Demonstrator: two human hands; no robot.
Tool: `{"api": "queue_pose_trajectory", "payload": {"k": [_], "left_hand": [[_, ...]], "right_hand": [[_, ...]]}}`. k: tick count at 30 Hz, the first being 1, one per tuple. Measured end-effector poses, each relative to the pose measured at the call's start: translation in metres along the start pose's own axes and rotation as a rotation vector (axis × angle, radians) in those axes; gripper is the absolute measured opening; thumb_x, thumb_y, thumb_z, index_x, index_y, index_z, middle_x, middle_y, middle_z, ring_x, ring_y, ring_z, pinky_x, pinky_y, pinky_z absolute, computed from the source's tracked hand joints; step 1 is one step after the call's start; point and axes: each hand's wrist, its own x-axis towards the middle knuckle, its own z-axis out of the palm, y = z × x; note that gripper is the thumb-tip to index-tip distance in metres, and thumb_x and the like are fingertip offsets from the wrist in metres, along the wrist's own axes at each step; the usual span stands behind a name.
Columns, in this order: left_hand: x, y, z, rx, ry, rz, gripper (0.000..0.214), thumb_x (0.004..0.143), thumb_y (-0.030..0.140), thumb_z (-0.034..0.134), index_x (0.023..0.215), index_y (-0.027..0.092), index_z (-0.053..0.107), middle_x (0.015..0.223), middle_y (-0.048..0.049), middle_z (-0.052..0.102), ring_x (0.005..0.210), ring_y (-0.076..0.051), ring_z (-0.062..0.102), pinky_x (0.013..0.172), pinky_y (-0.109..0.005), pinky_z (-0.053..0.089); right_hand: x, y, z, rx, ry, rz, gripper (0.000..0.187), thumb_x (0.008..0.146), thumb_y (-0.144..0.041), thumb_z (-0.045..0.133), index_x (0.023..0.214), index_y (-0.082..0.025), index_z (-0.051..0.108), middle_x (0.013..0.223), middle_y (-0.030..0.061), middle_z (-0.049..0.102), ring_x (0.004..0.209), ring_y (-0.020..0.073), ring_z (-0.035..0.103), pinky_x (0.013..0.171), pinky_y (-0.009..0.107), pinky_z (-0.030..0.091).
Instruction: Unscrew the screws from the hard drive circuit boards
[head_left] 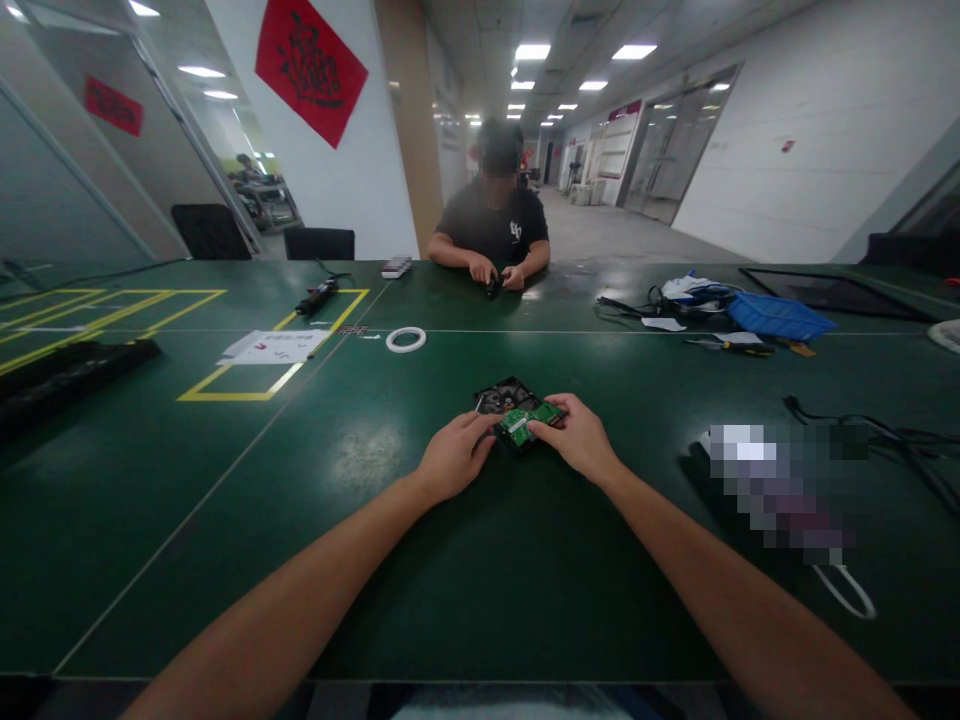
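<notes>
A small green circuit board is held in front of me, low over the table or resting on it; I cannot tell which. My right hand pinches its right end, thumb on the upper face and fingers at the far edge. At the opposite end, my left hand has its fingers bent around the left edge. A dark edge shows under the board. Just beyond it lies a black square part with a round centre, like a computer fan, partly covered by the board and fingers.
Across the green table sits a person handling a small dark object. A white ring lies ahead left, near papers. A blue basket and a screwdriver are at right, with cables nearer.
</notes>
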Motion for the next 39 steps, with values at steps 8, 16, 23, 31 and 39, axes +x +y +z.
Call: {"api": "queue_pose_trajectory", "payload": {"k": [8, 16, 23, 31, 39], "left_hand": [[0.0005, 0.0004, 0.0029, -0.005, -0.012, -0.01, 0.044, 0.097, 0.02, 0.049, 0.141, 0.027, 0.053, 0.115, -0.0066, 0.065, 0.107, -0.025, 0.062, 0.096, -0.041, 0.052], [0.0005, -0.0006, 0.0041, 0.016, -0.027, -0.013, 0.04, 0.101, 0.022, 0.046, 0.139, 0.026, 0.056, 0.117, -0.0082, 0.065, 0.107, -0.025, 0.063, 0.095, -0.04, 0.052], [-0.0003, 0.0, 0.0032, 0.011, -0.017, 0.007, 0.039, 0.102, 0.03, 0.051, 0.141, 0.026, 0.055, 0.114, -0.0069, 0.066, 0.103, -0.024, 0.064, 0.09, -0.039, 0.053], [-0.0003, -0.0014, 0.0041, 0.011, -0.007, 0.051, 0.042, 0.102, 0.024, 0.047, 0.144, 0.026, 0.053, 0.12, -0.0078, 0.066, 0.107, -0.024, 0.064, 0.093, -0.038, 0.053], [-0.0006, -0.0036, 0.0056, 0.051, -0.04, 0.079, 0.039, 0.102, 0.021, 0.046, 0.138, 0.025, 0.06, 0.117, -0.0079, 0.066, 0.106, -0.023, 0.064, 0.092, -0.038, 0.054]], "right_hand": [[0.0014, 0.006, 0.0058, 0.181, -0.024, 0.099, 0.057, 0.073, -0.047, 0.083, 0.12, -0.023, 0.062, 0.119, 0.0117, 0.066, 0.08, 0.02, 0.068, 0.06, 0.033, 0.058], [0.0003, 0.0017, 0.0075, 0.319, -0.069, 0.111, 0.05, 0.079, -0.038, 0.078, 0.122, -0.023, 0.055, 0.122, 0.0091, 0.063, 0.073, 0.0146, 0.066, 0.054, 0.028, 0.055], [-0.0017, -0.0014, 0.0059, 0.455, -0.132, 0.101, 0.044, 0.084, -0.03, 0.073, 0.121, -0.02, 0.051, 0.114, 0.0083, 0.062, 0.068, 0.0104, 0.064, 0.054, 0.024, 0.053], [-0.0038, -0.0023, 0.0068, 0.305, -0.124, 0.105, 0.039, 0.088, -0.026, 0.069, 0.123, -0.02, 0.053, 0.116, 0.0098, 0.065, 0.065, 0.0109, 0.066, 0.054, 0.026, 0.055], [-0.0027, 0.0002, 0.0065, 0.104, -0.072, 0.065, 0.042, 0.089, -0.033, 0.069, 0.127, -0.019, 0.057, 0.114, 0.012, 0.066, 0.067, 0.0128, 0.066, 0.06, 0.029, 0.057]]}}
